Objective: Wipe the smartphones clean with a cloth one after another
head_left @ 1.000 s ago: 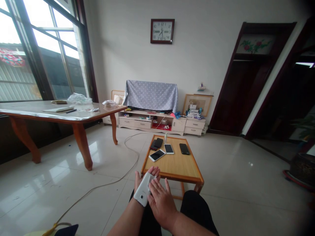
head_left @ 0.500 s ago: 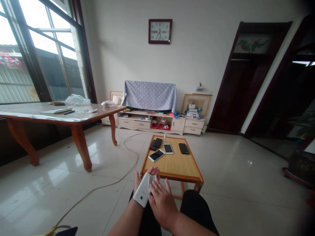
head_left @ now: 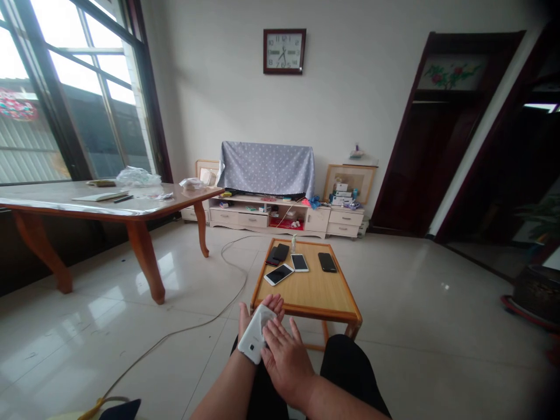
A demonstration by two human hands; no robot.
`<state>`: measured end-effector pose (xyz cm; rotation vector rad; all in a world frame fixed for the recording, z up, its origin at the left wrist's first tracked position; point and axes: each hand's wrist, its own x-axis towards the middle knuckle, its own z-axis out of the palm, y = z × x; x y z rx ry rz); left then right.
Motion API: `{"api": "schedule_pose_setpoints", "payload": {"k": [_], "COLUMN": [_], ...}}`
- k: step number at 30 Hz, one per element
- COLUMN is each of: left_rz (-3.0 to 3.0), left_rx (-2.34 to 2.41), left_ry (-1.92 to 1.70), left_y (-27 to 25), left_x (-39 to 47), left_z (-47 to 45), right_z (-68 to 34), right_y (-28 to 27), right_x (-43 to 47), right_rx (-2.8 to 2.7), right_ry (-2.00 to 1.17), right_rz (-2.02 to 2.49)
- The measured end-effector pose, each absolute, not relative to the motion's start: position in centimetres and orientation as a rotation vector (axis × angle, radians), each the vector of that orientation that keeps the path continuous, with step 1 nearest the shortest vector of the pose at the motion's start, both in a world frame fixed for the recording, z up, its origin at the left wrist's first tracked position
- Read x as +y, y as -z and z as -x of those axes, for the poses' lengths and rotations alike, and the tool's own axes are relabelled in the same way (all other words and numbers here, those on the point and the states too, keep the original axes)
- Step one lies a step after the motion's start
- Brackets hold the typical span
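Note:
A white smartphone (head_left: 252, 338) lies back up, camera end toward me, across the palm and wrist of my left hand (head_left: 272, 301). That hand supports it from underneath, its fingertips showing past the far end. My right hand (head_left: 286, 353) rests over the phone's far right side, fingers stretched and pressed down. Under those fingers is a thin pale piece that looks like a tissue (head_left: 266, 318), partly hidden. Beyond my hands, the low wooden table (head_left: 319, 294) bears a white-framed phone (head_left: 279, 275), another white phone (head_left: 300, 263), a black phone (head_left: 327, 262) and overlapping dark phones (head_left: 280, 252).
A small clear pump bottle (head_left: 294, 243) stands at the low table's far edge. On the left is a large table (head_left: 175, 201) with plastic bags on it. A cable (head_left: 192, 329) runs over the tiled floor. My knees (head_left: 350, 364) are close under my hands.
My right fingers have shifted slightly up and left over the phone's back. The phone has tilted a little in my left hand, and the camera view has moved slightly.

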<state>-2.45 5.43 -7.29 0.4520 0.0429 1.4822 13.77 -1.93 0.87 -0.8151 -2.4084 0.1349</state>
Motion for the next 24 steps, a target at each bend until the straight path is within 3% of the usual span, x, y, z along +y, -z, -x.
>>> {"api": "schedule_pose_setpoints", "payload": {"k": [13,24], "left_rz": [-0.470,-0.428], "left_rx": [0.038,0.009], "left_ry": [-1.523,-1.455], "left_y": [6.0,6.3], "left_x": [4.1,4.6], "left_z": [1.7,1.8], "right_z": [-13.8,-14.4], "right_y": [-1.5,-2.1], "right_x": [-4.0,-3.5], "right_rx": [-2.498,-2.425], "right_ry": [-0.183,-0.193], "right_rz": [0.470,0.702]}}
